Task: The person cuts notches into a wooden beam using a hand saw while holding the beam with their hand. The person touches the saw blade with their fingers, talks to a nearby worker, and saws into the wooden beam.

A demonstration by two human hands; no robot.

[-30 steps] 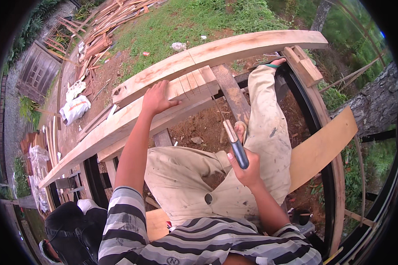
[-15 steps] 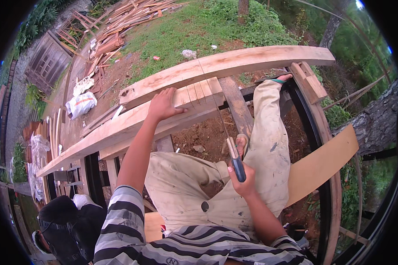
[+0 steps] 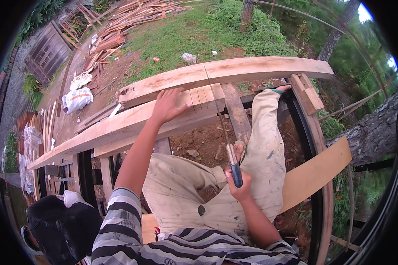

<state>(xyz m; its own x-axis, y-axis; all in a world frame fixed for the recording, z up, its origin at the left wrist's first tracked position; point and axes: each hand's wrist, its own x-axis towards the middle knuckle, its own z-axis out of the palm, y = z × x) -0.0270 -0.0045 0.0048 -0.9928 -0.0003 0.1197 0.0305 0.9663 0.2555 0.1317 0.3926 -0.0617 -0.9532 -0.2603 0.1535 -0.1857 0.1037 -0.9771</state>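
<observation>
Left hand (image 3: 167, 107): open, palm down on the near beam (image 3: 115, 129), upper centre of frame.
Right hand (image 3: 240, 184): closed around the handle of 1 saw (image 3: 235, 170), right of frame centre.
Saw blade (image 3: 224, 127): reaches up to the near beam's right end; depth of entry cannot be told.
Far beam (image 3: 269, 66): behind, upper centre to upper right.
Board (image 3: 316, 175): lower right.

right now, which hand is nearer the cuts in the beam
Left. The left hand rests on the beam, just left of the cuts; the right hand is farther off, lower in the picture, gripping the saw.
</observation>
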